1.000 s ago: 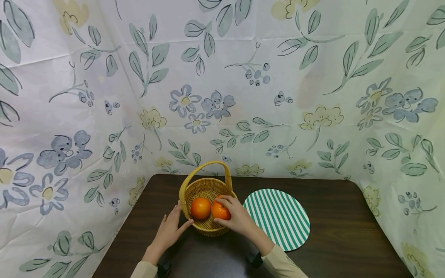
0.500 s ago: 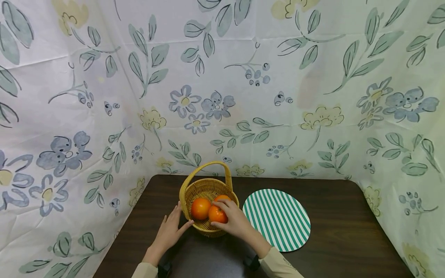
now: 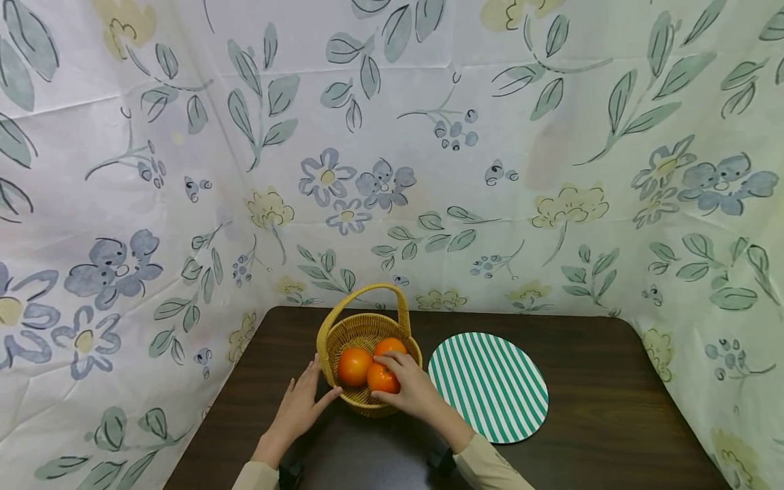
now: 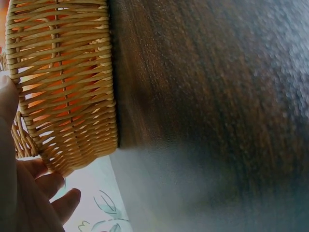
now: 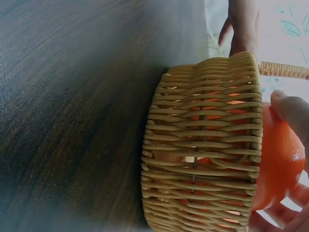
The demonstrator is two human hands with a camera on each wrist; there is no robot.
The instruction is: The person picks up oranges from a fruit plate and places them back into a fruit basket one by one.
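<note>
In the head view a yellow wicker basket [image 3: 369,410] with a tall arched handle holds smooth oranges. One orange [image 3: 354,367] lies at the left and another orange [image 3: 389,346] at the back right. My right hand [image 3: 412,388] grips a third orange [image 3: 383,378] at the basket's front right, thumb on the near side and fingers over the top. In the right wrist view this held orange [image 5: 277,162] stands partly above the rim. My left hand [image 3: 299,403] rests against the basket's left side, thumb at the front rim and fingers stretched along the side.
A round placemat [image 3: 490,388] with green and white stripes lies right of the basket, close to my right forearm. The dark wooden table [image 3: 594,395] ends at a floral cloth [image 3: 429,170] hanging behind and at both sides.
My right hand has shifted slightly left and towards me with the held orange, mostly in the first half second. The back right orange now shows more. My left hand has stayed in place.
</note>
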